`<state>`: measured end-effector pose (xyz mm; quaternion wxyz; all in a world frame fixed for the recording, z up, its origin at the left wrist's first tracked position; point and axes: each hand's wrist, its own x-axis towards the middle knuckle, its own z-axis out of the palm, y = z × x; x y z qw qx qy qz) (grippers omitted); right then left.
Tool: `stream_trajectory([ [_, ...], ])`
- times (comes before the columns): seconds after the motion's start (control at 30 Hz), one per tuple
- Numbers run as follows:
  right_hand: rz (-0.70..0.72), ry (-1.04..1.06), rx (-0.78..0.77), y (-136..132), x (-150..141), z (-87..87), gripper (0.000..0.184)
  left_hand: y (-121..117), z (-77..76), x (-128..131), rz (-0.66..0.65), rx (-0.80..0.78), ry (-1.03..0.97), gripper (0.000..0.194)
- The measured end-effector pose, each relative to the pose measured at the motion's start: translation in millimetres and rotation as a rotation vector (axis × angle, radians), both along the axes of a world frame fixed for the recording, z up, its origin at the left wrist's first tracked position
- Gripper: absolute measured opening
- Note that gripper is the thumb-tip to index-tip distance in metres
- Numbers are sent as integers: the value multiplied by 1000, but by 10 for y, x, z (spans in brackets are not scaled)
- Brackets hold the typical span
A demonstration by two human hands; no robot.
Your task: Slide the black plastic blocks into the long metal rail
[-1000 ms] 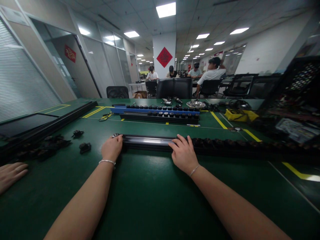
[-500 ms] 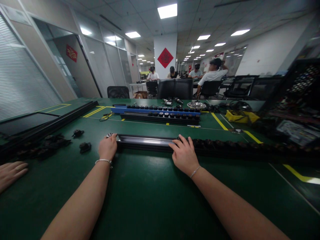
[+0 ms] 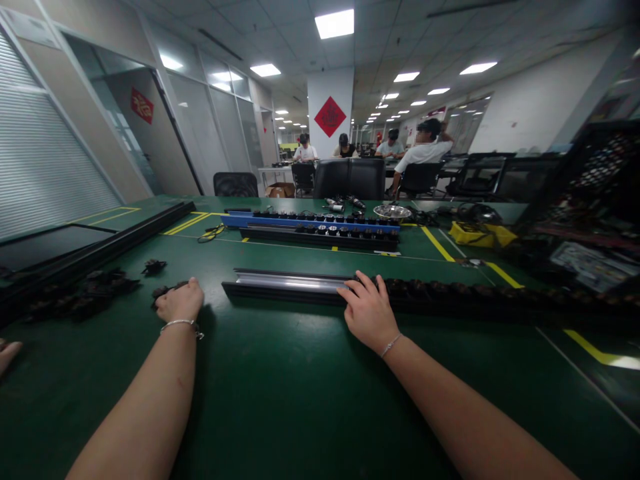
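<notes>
A long black rail (image 3: 285, 291) with a shiny silver inner channel lies across the table in front of me. Small black parts (image 3: 450, 291) sit in a row along its right portion. My right hand (image 3: 369, 308) rests over the rail where the bare channel meets the row, fingers curled on its top and thumb at the near side. To the left of the rail's end, my left hand (image 3: 181, 301) is closed round a small black part (image 3: 161, 291) on the table; its fingertips are partly hidden. Another loose black part (image 3: 154, 267) lies just beyond it.
A heap of black parts (image 3: 83, 293) lies at the left, near another person's hand (image 3: 7, 352). Behind my rail stand a blue rail (image 3: 240, 219) and another black rail (image 3: 270, 236). A metal bowl (image 3: 393, 211) and yellow container (image 3: 473, 233) are farther back.
My left hand has left the rail's left end and moved left onto a loose black part. My right hand stays on the rail. The other person's hand has drawn back leftward.
</notes>
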<state>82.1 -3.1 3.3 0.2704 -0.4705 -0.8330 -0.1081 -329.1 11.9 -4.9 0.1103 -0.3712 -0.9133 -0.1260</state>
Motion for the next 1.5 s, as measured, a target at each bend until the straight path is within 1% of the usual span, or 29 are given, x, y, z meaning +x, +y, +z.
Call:
stream_trajectory([
  [0.07,2,-2,-4,1,2,-1,37,-33,-20,11,123,22,-69,64],
  [0.13,0,-2,-5,2,4,0,37,-63,-24,44,196,57,-130,59],
  [0.23,-12,0,-3,-2,2,8,37,-91,19,130,211,104,-178,59],
  [0.33,-19,-2,3,-7,-2,21,37,-104,108,263,157,206,-208,58],
  [0.43,-24,-5,8,-9,-8,32,38,-102,201,459,23,351,-167,52],
  [0.53,-35,-4,12,-9,-15,36,37,-74,275,763,-200,397,-42,50],
  [0.63,-68,-4,15,-14,-20,37,37,-46,318,1201,-430,380,76,50],
  [0.7,-99,-8,17,-17,-21,35,36,-48,318,1529,-561,336,131,49],
  [0.77,-128,-17,21,-19,-23,31,35,-68,285,1825,-743,260,180,47],
  [0.83,-157,-20,31,-18,-25,26,38,-92,223,2044,-881,200,195,48],
  [0.9,-187,-11,43,-15,-30,20,45,-107,151,2167,-937,144,181,50],
  [0.97,-204,0,48,-12,-38,13,51,-109,95,2209,-952,89,175,53],
  [1.03,-213,9,51,-9,-47,5,53,-103,72,2204,-959,37,182,53],
  [1.13,-223,22,57,-1,-59,-9,52,-94,91,2182,-968,-15,185,53],
  [1.27,-208,40,55,12,-50,-22,50,-93,127,2204,-969,-35,169,56],
  [1.37,-190,51,47,5,-33,-22,49,-82,140,2276,-940,-43,151,61],
  [1.5,-181,42,26,-26,-20,-26,49,-39,166,2424,-868,-92,97,68],
])
